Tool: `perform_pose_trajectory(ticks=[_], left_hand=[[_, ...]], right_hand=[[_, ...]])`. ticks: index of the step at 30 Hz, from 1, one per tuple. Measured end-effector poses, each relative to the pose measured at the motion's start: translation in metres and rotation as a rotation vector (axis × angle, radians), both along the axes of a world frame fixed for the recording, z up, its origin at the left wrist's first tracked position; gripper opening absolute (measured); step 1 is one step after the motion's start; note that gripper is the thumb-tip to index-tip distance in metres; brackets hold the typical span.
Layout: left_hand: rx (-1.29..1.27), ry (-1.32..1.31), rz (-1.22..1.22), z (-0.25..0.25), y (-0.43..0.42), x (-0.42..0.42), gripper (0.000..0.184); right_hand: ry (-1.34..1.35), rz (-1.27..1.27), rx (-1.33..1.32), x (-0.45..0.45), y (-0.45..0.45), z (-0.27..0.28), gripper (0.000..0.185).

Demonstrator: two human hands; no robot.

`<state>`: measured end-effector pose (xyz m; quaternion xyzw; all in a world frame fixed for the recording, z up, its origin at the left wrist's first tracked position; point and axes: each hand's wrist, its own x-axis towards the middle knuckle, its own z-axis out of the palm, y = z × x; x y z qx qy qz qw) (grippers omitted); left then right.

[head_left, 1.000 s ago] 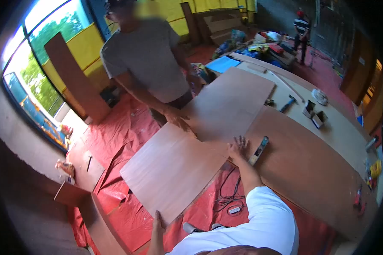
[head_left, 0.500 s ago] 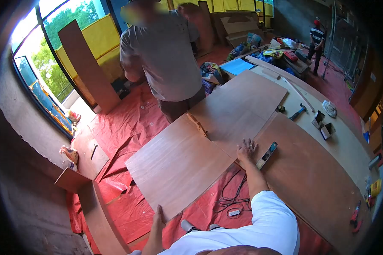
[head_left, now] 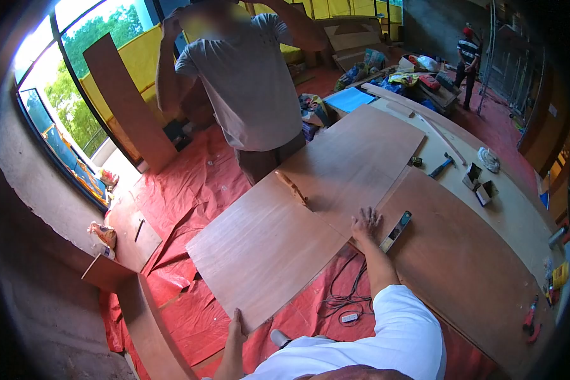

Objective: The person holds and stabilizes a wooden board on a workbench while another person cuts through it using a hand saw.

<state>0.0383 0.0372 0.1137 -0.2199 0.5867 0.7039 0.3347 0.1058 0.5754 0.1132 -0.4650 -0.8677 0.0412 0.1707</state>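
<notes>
A large plywood sheet [head_left: 266, 247] reaches out over the red floor covering, its far part resting on the work surface. My left hand [head_left: 236, 326] grips its near left corner, with the fingers partly hidden at the edge. Flat on the sheet near its right edge lies my right hand [head_left: 366, 225], fingers spread. A thin line runs from near that hand to a brown-handled tool, apparently a handsaw [head_left: 292, 189], standing at the sheet's middle; its blade is not clearly visible. Just right of my right hand, a spirit level [head_left: 396, 230] rests on another brown board [head_left: 456, 247].
A co-worker [head_left: 240, 88] stands beyond the sheet; another person [head_left: 467, 63] is far back. A hammer [head_left: 441, 166], small boxes [head_left: 486, 192] and red-handled pliers [head_left: 531, 320] lie to the right. A cable [head_left: 345, 301] coils on the floor below. A bent panel [head_left: 149, 323] stands left.
The co-worker has turned and raised both arms to the head. My hands, the plywood sheet and the saw have stayed in place.
</notes>
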Motion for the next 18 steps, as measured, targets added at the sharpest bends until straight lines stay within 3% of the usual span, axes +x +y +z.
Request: perform_pose_trajectory(ticks=[8, 11, 18], left_hand=[[0.115, 0.080, -0.024, -0.064, -0.025, -0.017, 0.049], [-0.023, -0.022, 0.037, 0.026, 0.010, 0.008, 0.047], [0.074, 0.039, 0.010, -0.014, -0.006, -0.002, 0.048]], right_hand=[[-0.075, 0.000, -0.062, 0.004, -0.005, 0.014, 0.054], [-0.051, 0.000, -0.049, 0.002, -0.002, 0.008, 0.054], [0.071, 0.000, 0.020, -0.001, 0.001, -0.008, 0.052]])
